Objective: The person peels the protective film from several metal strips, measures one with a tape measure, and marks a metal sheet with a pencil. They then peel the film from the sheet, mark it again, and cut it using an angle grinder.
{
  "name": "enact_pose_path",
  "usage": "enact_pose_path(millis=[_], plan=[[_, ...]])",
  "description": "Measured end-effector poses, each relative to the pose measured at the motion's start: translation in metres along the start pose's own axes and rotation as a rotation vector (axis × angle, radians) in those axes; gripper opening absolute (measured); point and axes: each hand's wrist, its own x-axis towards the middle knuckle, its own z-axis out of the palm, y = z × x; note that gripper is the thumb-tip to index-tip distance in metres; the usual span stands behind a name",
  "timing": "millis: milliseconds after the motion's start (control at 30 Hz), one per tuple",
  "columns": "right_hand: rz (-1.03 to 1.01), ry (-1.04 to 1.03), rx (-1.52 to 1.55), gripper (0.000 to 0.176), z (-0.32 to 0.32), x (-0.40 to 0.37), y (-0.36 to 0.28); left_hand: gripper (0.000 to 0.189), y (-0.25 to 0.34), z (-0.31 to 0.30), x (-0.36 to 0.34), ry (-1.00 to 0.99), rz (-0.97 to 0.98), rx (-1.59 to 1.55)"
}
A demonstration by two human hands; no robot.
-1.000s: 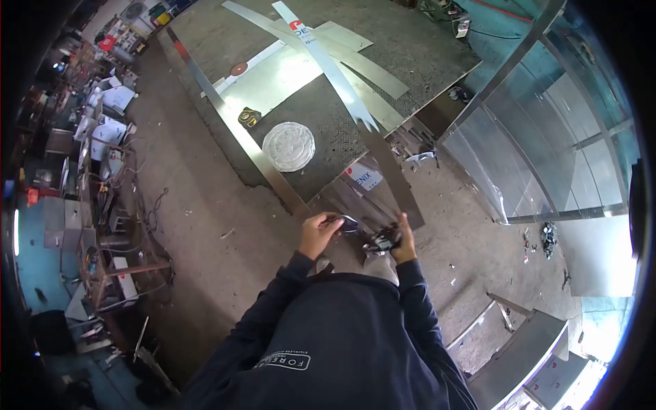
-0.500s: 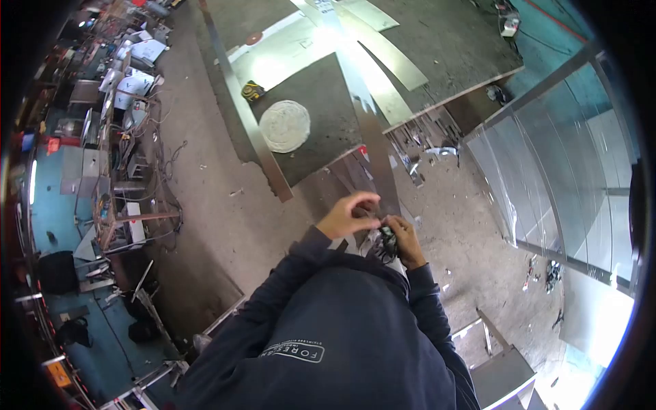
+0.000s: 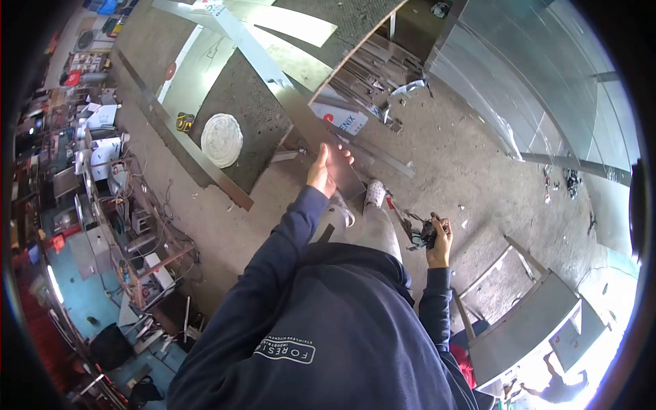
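Long metal strip [image 3: 290, 102] slanting off the bench [image 3: 249, 119] edge, long axis running up and away from the body, near end out over the floor. Left hand [image 3: 326, 169] nearer, on that near end, fingers stretched flat against it. Right hand [image 3: 437, 240] lower, well apart, closed round a dark strapped object [image 3: 422, 234].

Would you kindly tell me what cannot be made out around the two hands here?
Head view:
- The dark object in the right hand is small and half covered by its fingers; its kind is unclear.
- The left hand covers the near end of the metal strip, so its grip is hidden.
- The strip's far end is cut off by the top edge.
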Motion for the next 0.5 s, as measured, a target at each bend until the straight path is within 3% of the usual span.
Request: enact_pose_path(millis=[33, 67, 133, 200, 267, 333, 367, 467, 500], plan=[[0.057, 0.058, -0.013, 0.015, 0.003, -0.008, -0.002, 0.052, -0.001, 0.012, -0.006, 0.085, 0.066, -0.005], [0.114, 0.108, -0.027, 0.009, 0.006, -0.012, -0.002, 0.052, -0.001, 0.008, -0.01, 0.093, 0.066, -0.001], [0.151, 0.07, -0.05, 0.006, 0.001, -0.015, 0.007, 0.044, 0.009, -0.007, -0.019, 0.025, 0.068, -0.098], [0.175, 0.029, -0.071, 0.012, -0.003, -0.007, 0.019, 0.036, 0.025, -0.04, -0.032, -0.307, -0.067, -0.342], [0.226, -0.013, -0.138, 0.027, -0.015, -0.002, 0.033, 0.03, 0.04, -0.059, -0.054, -0.374, -0.037, -0.374], [0.274, 0.042, -0.171, 0.024, 0.0, -0.008, 0.026, 0.027, 0.058, -0.052, -0.093, -0.075, 0.053, -0.134], [0.258, -0.014, -0.246, 0.023, -0.004, -0.007, 0.031, 0.025, 0.068, -0.029, -0.113, 0.006, 0.156, 0.129], [0.223, -0.103, -0.329, 0.02, 0.001, -0.014, 0.037, 0.026, 0.052, -0.059, -0.134, 0.078, 0.229, 0.231], [0.235, -0.147, -0.376, 0.02, 0.001, -0.014, 0.043, 0.025, 0.045, -0.068, -0.146, 0.131, 0.148, 0.207]])
